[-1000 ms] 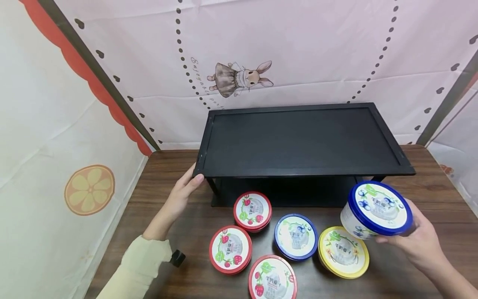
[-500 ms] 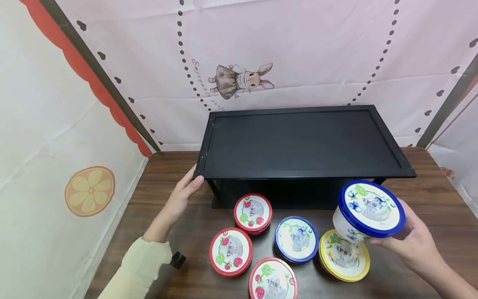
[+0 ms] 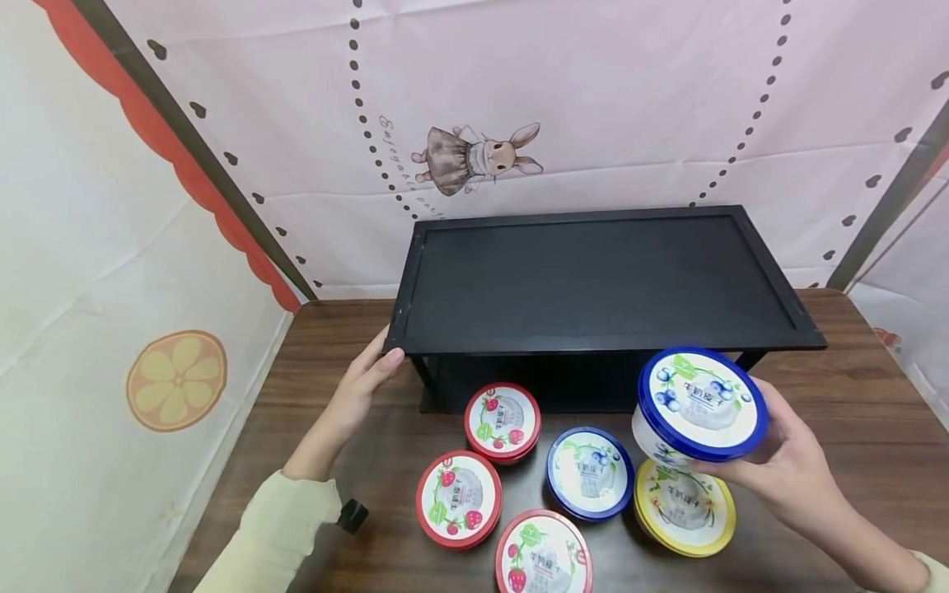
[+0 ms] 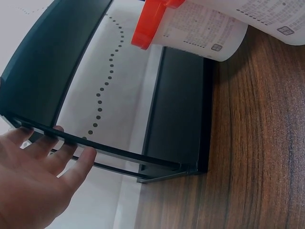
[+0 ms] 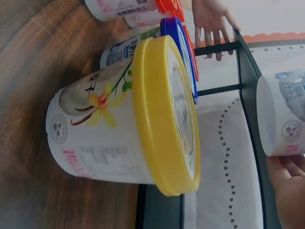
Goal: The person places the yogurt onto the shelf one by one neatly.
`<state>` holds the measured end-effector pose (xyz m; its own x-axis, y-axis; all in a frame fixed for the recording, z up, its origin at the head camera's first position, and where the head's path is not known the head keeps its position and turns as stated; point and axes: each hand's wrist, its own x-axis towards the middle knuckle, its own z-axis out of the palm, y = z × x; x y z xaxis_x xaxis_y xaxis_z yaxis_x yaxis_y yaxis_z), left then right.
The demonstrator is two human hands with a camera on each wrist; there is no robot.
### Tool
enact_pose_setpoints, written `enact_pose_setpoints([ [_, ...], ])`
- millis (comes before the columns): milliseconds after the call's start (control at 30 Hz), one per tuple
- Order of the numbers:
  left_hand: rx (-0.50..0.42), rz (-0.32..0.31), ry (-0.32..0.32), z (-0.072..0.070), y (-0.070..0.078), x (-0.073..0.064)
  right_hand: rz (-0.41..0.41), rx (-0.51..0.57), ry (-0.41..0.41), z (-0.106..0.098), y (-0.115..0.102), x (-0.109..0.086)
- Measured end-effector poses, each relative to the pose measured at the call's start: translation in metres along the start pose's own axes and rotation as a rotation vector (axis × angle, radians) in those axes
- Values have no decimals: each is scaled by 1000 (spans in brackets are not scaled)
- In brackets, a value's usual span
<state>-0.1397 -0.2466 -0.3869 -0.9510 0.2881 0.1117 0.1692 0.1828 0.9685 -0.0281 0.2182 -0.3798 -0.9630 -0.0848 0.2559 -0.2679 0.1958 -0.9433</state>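
My right hand (image 3: pixel 793 453) grips a white tub with a blue lid (image 3: pixel 703 403) and blueberry pictures, holding it up in front of the black two-tier shelf (image 3: pixel 600 284). In the head view the tub overlaps the yellow-lidded tub (image 3: pixel 684 506). The right wrist view shows the held tub (image 5: pixel 288 112) at its right edge, with my fingers (image 5: pixel 286 167) against its underside end. My left hand (image 3: pixel 362 383) rests at the shelf's left front corner. In the left wrist view its fairly straight fingers (image 4: pixel 59 157) touch the shelf's side bar (image 4: pixel 109 150).
Standing before the shelf are three red-lidded tubs, one near the shelf (image 3: pixel 502 422), one at left (image 3: pixel 459 498), one at front (image 3: pixel 544 556). Another blue-lidded tub (image 3: pixel 589 473) stands beside the yellow-lidded one. A small black object (image 3: pixel 352 515) shows by my left sleeve (image 3: pixel 278 527).
My right hand has carried the blue-lidded tub leftward and toward the shelf, now over the front shelf edge in the head view. My left hand has stayed at the corner.
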Motion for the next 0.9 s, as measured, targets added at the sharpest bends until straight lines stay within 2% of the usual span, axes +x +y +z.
enact_pose_setpoints([
  [233, 12, -9, 9, -1, 1, -1, -10, 62, -24, 8, -7, 5],
  [367, 6, -24, 7, 0, 1, -2, -19, 46, -70, 8, -11, 8],
  [500, -9, -26, 5, 0, -1, -2, -32, -14, -103, 9, -18, 13],
  [700, -23, -24, 13, 0, -1, -1, -70, -61, -86, 12, -24, 21],
  [900, -41, -26, 22, 0, -1, 0, -97, -23, -77, 15, -25, 26],
])
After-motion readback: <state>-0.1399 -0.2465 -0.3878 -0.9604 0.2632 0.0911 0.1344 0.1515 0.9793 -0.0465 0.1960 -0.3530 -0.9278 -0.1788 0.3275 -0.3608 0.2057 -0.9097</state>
